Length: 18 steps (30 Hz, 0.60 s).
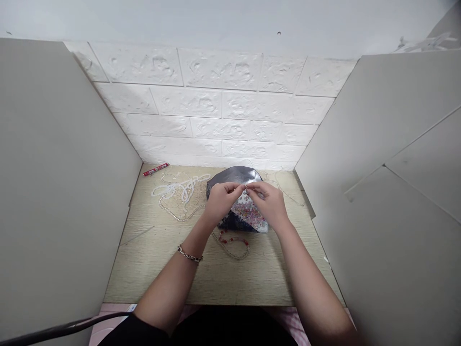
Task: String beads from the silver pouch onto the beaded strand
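White brick-pattern wall, pale wooden table (pixel 151 269), shiny grey bag of beads (pixel 236 179).
Left hand (pixel 219 199) and right hand (pixel 270 201) meet over it, fingertips pinched shut on something too small to tell.

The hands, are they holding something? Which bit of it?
The left hand and right hand meet fingertip to fingertip over the bag of beads, pinching something tiny between them. It is too small to tell what, or by which part.

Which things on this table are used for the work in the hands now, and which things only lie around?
In use:
- left hand and right hand, fingertips pinched together on something too small to tell
- bag of beads under the hands

Lying about:
- white bead strings
- strand with red beads
- red tool by the wall
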Each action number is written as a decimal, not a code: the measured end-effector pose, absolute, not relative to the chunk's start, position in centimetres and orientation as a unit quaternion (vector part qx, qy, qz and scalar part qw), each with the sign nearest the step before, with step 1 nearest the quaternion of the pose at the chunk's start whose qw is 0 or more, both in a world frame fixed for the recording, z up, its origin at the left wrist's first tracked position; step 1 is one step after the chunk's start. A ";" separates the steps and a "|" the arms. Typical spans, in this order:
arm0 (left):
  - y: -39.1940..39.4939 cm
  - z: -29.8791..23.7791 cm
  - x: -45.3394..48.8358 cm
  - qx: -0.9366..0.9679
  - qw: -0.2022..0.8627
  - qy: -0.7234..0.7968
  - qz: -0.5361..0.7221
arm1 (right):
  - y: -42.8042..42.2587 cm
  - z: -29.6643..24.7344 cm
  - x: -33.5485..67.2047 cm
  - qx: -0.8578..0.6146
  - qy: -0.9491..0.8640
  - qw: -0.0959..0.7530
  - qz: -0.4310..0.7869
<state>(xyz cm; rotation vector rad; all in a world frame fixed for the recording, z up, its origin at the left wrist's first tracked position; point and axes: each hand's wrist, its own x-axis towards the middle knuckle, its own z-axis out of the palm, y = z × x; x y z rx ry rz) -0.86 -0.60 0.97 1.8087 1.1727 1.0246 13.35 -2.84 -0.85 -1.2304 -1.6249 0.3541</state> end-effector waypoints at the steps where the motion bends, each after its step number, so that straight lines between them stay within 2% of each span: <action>1: -0.6 1.0 -0.9 0.707 0.365 0.458 0.397 | -2.8 -0.8 13.4 -0.512 -0.678 0.508 0.141; 18: -0.9 1.2 -0.7 0.757 0.258 0.480 0.361 | -2.9 -0.8 13.4 -0.514 -0.712 0.473 0.074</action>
